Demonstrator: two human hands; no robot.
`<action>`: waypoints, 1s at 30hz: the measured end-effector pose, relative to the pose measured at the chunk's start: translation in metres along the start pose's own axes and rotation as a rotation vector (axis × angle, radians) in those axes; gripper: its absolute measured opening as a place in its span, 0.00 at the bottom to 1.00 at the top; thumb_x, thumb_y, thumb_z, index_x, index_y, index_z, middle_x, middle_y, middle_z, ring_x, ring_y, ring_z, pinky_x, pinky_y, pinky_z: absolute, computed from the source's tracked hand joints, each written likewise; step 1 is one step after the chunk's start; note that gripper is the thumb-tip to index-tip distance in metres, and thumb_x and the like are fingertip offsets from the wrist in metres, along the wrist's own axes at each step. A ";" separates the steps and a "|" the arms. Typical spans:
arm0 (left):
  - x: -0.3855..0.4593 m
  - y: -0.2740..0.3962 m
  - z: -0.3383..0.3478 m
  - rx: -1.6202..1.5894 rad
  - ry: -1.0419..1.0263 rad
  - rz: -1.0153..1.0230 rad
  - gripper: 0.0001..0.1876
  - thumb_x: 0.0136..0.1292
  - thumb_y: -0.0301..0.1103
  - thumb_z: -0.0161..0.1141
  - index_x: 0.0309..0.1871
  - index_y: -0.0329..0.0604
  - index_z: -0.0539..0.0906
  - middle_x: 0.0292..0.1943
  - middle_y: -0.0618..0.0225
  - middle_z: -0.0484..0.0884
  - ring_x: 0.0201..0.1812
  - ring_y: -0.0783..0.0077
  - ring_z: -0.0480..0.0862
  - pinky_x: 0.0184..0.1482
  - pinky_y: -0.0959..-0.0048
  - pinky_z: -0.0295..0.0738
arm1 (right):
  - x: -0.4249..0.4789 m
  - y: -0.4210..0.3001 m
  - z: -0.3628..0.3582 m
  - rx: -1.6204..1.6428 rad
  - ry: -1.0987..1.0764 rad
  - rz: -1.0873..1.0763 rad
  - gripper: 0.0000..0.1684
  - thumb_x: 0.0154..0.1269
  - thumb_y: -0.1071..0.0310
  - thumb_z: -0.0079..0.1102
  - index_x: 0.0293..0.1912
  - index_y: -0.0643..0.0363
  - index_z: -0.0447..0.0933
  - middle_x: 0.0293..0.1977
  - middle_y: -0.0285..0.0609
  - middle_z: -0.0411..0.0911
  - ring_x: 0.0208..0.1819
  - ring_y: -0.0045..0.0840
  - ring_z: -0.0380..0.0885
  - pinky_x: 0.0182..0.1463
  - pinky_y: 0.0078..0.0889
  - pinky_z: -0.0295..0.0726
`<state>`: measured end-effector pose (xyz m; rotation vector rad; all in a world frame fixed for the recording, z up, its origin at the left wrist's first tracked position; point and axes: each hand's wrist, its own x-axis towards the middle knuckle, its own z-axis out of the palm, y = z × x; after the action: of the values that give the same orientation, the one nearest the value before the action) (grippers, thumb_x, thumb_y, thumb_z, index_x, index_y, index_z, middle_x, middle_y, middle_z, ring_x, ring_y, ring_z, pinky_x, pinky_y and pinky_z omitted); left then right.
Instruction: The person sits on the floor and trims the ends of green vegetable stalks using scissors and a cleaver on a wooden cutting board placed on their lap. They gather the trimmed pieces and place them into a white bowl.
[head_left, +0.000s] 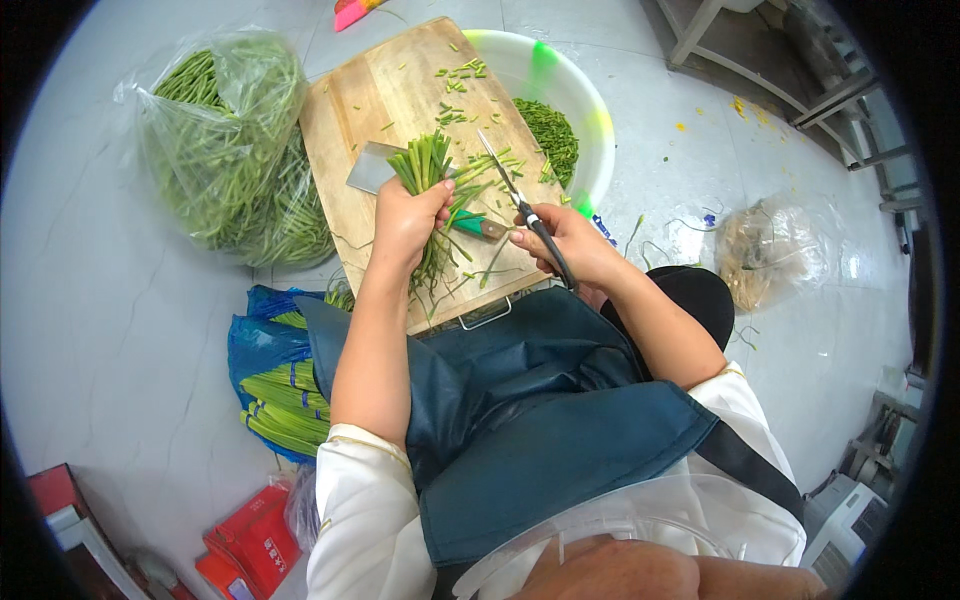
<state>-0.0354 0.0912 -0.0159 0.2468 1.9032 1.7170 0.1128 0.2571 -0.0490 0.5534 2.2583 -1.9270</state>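
My left hand (411, 217) grips a bunch of green garlic scapes (421, 161). Their cut ends point away from me, and thin tips hang below my fist. In my right hand (574, 244) is a pair of scissors (512, 187) with black handles, its narrow blades pointing up and away, just right of the bunch. A wooden cutting board (382, 82) lies under both hands. On it rests a cleaver (369, 166), partly hidden by my left hand and the bunch; its green and brown handle shows between my hands. Short cut pieces (461, 73) are scattered over the board.
A white basin (596, 112) holding cut green pieces (546, 135) stands right of the board. Clear bags of long green beans (225, 165) sit at left. Bundled scapes (289, 409) lie in a blue bag (251, 341). A clear bag (765, 255) lies on the floor at right.
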 end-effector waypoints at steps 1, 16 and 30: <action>0.005 -0.004 0.001 0.020 0.015 -0.011 0.04 0.59 0.25 0.62 0.35 0.35 0.78 0.24 0.69 0.78 0.20 0.81 0.74 0.22 0.80 0.68 | 0.001 0.002 0.000 -0.011 0.011 0.048 0.23 0.62 0.51 0.64 0.42 0.62 0.73 0.20 0.29 0.68 0.19 0.13 0.66 0.22 0.18 0.67; 0.024 -0.036 0.009 -0.055 -0.021 -0.153 0.03 0.59 0.25 0.62 0.32 0.38 0.78 0.23 0.69 0.79 0.20 0.79 0.74 0.22 0.78 0.69 | 0.013 0.009 0.011 0.001 -0.158 0.169 0.30 0.65 0.43 0.56 0.45 0.65 0.72 0.34 0.47 0.76 0.35 0.28 0.76 0.39 0.30 0.74; 0.079 -0.060 0.049 -0.006 -0.102 -0.353 0.05 0.58 0.24 0.61 0.27 0.35 0.78 0.20 0.67 0.77 0.19 0.75 0.74 0.19 0.75 0.67 | 0.048 0.086 -0.002 0.156 0.121 0.168 0.23 0.61 0.50 0.65 0.31 0.61 0.70 0.18 0.36 0.69 0.15 0.20 0.69 0.17 0.25 0.67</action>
<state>-0.0616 0.1622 -0.0970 -0.0061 1.7459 1.4463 0.0993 0.2791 -0.1440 0.8720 2.0625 -2.0459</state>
